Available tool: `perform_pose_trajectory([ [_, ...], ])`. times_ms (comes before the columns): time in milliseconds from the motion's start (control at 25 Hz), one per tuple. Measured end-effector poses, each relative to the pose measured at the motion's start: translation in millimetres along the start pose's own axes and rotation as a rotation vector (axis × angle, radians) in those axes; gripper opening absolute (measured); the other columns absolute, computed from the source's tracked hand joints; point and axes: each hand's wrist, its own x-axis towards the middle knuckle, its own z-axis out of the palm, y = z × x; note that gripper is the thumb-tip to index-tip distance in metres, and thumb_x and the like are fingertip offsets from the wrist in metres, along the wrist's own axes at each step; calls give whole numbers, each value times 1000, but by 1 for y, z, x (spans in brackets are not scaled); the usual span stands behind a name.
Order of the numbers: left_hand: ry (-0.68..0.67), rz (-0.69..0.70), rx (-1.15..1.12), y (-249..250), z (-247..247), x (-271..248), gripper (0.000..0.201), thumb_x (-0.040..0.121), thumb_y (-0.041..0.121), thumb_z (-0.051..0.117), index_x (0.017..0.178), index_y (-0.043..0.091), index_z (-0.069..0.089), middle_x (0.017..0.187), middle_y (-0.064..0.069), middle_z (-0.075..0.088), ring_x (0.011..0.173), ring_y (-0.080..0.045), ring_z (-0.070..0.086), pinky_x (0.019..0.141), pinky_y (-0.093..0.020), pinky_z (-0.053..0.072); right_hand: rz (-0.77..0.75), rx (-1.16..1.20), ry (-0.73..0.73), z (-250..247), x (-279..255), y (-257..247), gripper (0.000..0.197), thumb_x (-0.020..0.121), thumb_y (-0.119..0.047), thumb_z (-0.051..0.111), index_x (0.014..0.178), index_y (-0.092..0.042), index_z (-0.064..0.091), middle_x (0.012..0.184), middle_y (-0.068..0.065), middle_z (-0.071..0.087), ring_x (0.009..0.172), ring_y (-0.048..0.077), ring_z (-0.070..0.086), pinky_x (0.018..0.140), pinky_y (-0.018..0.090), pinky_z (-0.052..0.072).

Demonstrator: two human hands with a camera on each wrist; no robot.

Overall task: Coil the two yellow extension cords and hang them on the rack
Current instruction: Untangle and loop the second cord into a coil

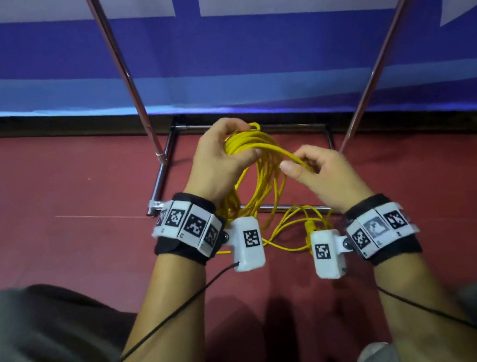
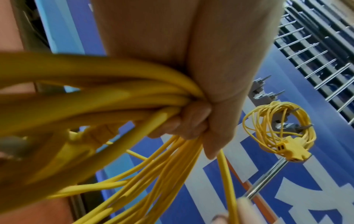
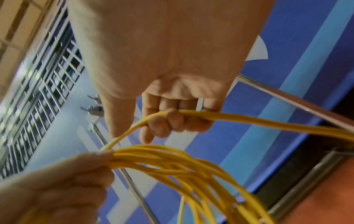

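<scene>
My left hand [image 1: 220, 152] grips a bundle of yellow cord loops [image 1: 260, 170] at their top, fingers curled round the strands [image 2: 172, 115]. My right hand [image 1: 308, 169] pinches a single strand of the same yellow cord [image 3: 201, 113] just right of the bundle. Loose cord [image 1: 295, 228] trails onto the red floor between my wrists. A second yellow cord [image 2: 277, 127], coiled with its yellow socket end [image 2: 291, 150] dangling, hangs on grey hooks [image 2: 262, 92] of the rack in the left wrist view.
Two chrome rack poles [image 1: 124, 73] [image 1: 389, 32] rise from a metal base frame [image 1: 163, 174] on the red floor. A blue and white banner [image 1: 238, 38] stands behind. My knees [image 1: 36, 341] are at the lower corners.
</scene>
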Motion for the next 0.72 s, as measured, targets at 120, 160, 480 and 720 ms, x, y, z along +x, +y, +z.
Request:
perform_pose_trajectory([
  [120,202,-55,-64,-8,-16,-3,31,77,-6,73,98,12,59,56,10,57,39,-3,43,41,-18,36,168,-125,59,-3,-9,37,33,87,-38,68,66,-15,57,55,-5,39,58,11,34,58,32,30],
  [160,293,-73,-103,-9,-25,-2,31,75,0,74,97,15,59,58,6,56,39,-6,43,41,-19,37,210,-117,109,-6,-9,45,32,87,-38,68,69,-14,58,58,-3,42,60,13,36,59,31,31],
  [480,320,-48,31,-19,-41,3,47,57,38,90,95,35,62,86,1,65,75,-19,55,71,-38,46,89,-582,-112,-8,-8,-14,14,88,-37,62,99,-31,70,87,-4,71,89,22,64,75,31,47],
  [720,56,-52,-111,-10,-10,-9,38,80,4,80,112,6,61,79,0,64,58,-3,58,54,-19,49,-264,-171,-176,30,-4,-43,15,87,-20,60,96,-16,72,79,-2,61,73,4,50,69,17,36],
])
